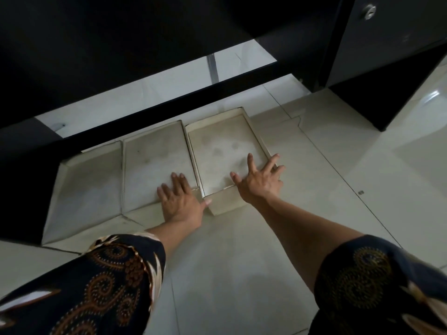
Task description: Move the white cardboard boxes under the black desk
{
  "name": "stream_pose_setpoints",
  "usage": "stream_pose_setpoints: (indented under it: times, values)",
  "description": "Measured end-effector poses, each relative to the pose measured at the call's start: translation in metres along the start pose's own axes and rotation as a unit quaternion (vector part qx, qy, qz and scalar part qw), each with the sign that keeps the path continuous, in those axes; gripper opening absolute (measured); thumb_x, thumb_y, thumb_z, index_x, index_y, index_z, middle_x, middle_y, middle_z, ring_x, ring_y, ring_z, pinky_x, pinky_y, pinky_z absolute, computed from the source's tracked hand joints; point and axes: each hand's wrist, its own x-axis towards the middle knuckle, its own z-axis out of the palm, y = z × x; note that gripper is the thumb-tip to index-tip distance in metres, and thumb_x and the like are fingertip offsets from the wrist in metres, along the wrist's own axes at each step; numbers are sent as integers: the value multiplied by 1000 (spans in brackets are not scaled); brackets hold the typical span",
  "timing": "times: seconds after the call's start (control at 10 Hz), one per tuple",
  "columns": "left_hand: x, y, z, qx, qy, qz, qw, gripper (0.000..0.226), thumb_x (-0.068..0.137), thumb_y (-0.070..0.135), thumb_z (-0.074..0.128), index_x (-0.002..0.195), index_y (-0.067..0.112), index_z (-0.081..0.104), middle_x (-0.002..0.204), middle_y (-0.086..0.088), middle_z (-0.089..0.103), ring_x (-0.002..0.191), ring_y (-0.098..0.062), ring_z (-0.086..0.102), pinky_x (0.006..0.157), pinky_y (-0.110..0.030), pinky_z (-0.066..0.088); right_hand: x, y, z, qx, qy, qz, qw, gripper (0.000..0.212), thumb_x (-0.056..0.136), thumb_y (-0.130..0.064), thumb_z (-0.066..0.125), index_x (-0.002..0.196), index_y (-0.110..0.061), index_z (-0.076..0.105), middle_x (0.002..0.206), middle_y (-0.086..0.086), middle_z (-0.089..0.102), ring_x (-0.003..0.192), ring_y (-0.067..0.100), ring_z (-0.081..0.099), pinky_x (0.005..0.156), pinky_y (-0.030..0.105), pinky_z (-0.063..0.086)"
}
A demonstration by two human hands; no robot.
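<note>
Sleeves (pixel 101 281) nearest; we are pressing left hand (pixel 180 201) and right hand (pixel 258 180) open and flat, gripping nothing, on light, flimsy boxes (pixel 154 160) lying under the desk (pixel 121 56) edge; push near rims.

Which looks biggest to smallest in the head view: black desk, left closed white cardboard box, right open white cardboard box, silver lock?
1. Black desk.
2. Left closed white cardboard box and right open white cardboard box: look alike, not ranked.
3. Round silver lock.
</note>
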Motion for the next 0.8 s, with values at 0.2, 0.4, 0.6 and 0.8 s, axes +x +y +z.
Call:
stream_pose_setpoints:
  times: [0.2, 0.4, 0.6, 0.8]
  values:
    - [4, -1, -11, 30, -28, 7, 999, 75, 102, 53, 28, 157, 8, 3, 166, -17, 3, 142, -49, 28, 119, -53, 17, 20, -12, -3, 13, 7, 6, 1000, 80, 89, -80, 28, 156, -43, 9, 163, 24, -17, 143, 52, 9, 103, 58, 42]
    - [18, -10, -30, 23, -119, 20, 992, 71, 103, 39, 34, 158, 11, -1, 166, -14, -7, 146, -41, 26, 118, -47, 25, 30, -18, -4, 19, -12, 3, 1000, 82, 87, -81, 30, 157, -42, 11, 164, 21, -19, 147, 52, 1, 107, 61, 38]
    - [21, -31, -38, -5, -197, 70, 978, 73, 104, 39, 33, 158, 14, -9, 165, -12, -17, 150, -44, 12, 121, -48, 19, 7, 11, -27, -12, -114, -80, 990, 94, 85, -85, 27, 160, -34, 0, 161, 19, -31, 150, 43, -20, 117, 68, 5]
    - [-53, -36, -78, -62, -142, -9, 988, 73, 99, 56, 33, 159, 23, 8, 167, -10, 2, 150, -40, 11, 120, -49, 18, -83, 7, -86, -1, -184, -81, 980, 101, 87, -80, 39, 160, -30, -10, 164, 19, -24, 153, 38, -16, 117, 67, 7]
